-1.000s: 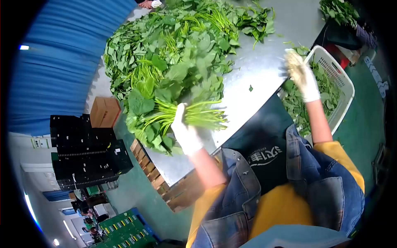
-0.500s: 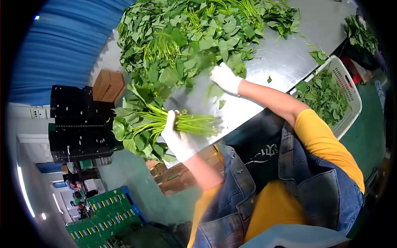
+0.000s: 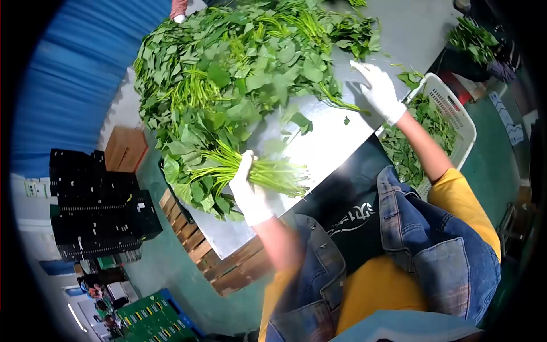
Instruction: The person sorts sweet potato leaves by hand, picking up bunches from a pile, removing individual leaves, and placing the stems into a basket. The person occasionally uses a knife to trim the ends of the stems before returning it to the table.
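Gloved in white, my left hand [image 3: 249,196] grips a bunch of leafy greens [image 3: 219,165] by its long pale-green stems. The leaves spread to the left, and the cut stem ends point right over the metal table [image 3: 330,137]. My right hand [image 3: 379,94], also white-gloved, is raised over the table on the right with its fingers stretched apart and nothing in them. Close to its left side, a few loose stems [image 3: 345,104] reach out from a large pile of leafy greens [image 3: 273,57] across the table.
A white plastic basket [image 3: 468,128] with loose leaves stands right of the table. Another person's sleeve [image 3: 178,7] shows at the far edge of the pile. Black crates [image 3: 91,211], a cardboard box [image 3: 124,149] and green crates [image 3: 151,319] are on the left.
My right hand has moved right, away from the pile, and its fingers have spread. My left hand keeps the bunch, a little lower. The view has shifted, and another person's sleeve appears.
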Motion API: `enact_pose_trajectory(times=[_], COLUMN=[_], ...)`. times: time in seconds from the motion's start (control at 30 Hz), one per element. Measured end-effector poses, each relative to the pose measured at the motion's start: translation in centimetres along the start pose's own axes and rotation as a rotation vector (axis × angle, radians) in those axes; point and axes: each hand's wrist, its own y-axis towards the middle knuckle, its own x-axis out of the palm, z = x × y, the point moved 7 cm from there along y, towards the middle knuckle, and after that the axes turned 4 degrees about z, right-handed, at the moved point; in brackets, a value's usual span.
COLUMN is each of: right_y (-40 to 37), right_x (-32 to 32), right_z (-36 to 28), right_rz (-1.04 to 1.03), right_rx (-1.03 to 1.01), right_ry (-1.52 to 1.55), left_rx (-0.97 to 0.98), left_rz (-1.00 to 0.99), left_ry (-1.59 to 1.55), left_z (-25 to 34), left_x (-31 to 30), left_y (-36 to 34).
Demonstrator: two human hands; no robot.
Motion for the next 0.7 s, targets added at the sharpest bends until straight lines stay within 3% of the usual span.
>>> enact_pose_trajectory(times=[0.03, 0.1, 0.17, 0.23, 0.3, 0.33, 0.37, 0.43, 0.5, 0.57, 0.6, 0.63, 0.7], right_y=[-1.5, -4.3, -5.8, -6.9, -6.7, -6.6, -6.2, -4.9, -4.2, -3.9, -3.9, -3.8, -4.1], right_x=[0.2, -0.3, 1.2, 2.9, 3.3, 3.6, 4.2, 2.7, -0.7, -2.1, -2.6, -3.2, -5.1], right_z=[0.7, -0.3, -0.6, -0.1, 0.7, 1.9, 2.3, 1.2, -2.3, -4.2, -5.0, -5.8, -7.6], right_rz=[-0.062, 0.135, -0.066, -0.047, -0.061, -0.046, -0.159, -0.221, -0.182, -0.036, 0.03, 0.147, 0.245], right_rx=[0.114, 0.035, 0.123, 0.064, 0.127, 0.31, 0.541, 0.637, 0.609, 0.473, 0.392, 0.208, 0.046], right_ry=[0.089, 0.161, 0.094, 0.107, 0.185, 0.401, 0.879, 1.032, 1.105, 0.994, 0.962, 0.808, 0.737], left_rx=[-0.008, -0.063, -0.04, 0.037, -0.014, -0.013, -0.011, 0.049, 0.112, 0.298, 0.566, 0.223, 0.234], left_rz=[-0.01, -0.002, -0.06, -0.163, -0.159, -0.172, -0.183, -0.212, -0.232, -0.316, -0.402, -0.299, -0.341], left_ry=[0.005, -0.006, -0.017, 0.116, 0.127, 0.143, 0.159, 0.232, 0.299, 0.326, 0.498, 0.228, 0.254], left_z=[-0.2, -0.9, -1.6, -1.5, -2.1, -2.1, -2.0, -2.3, -2.8, -2.4, -1.7, -3.5, -3.2], left_x=[0.5, 1.5, 2.1, 3.5, 4.4, 5.0, 5.9, 6.9, 8.2, 10.2, 11.5, 11.4, 12.9], left_y=[0.0, -0.2, -0.2, -0.6, -1.0, -1.5, -2.2, -2.7, -3.1, -3.8, -4.7, -3.4, -4.2])
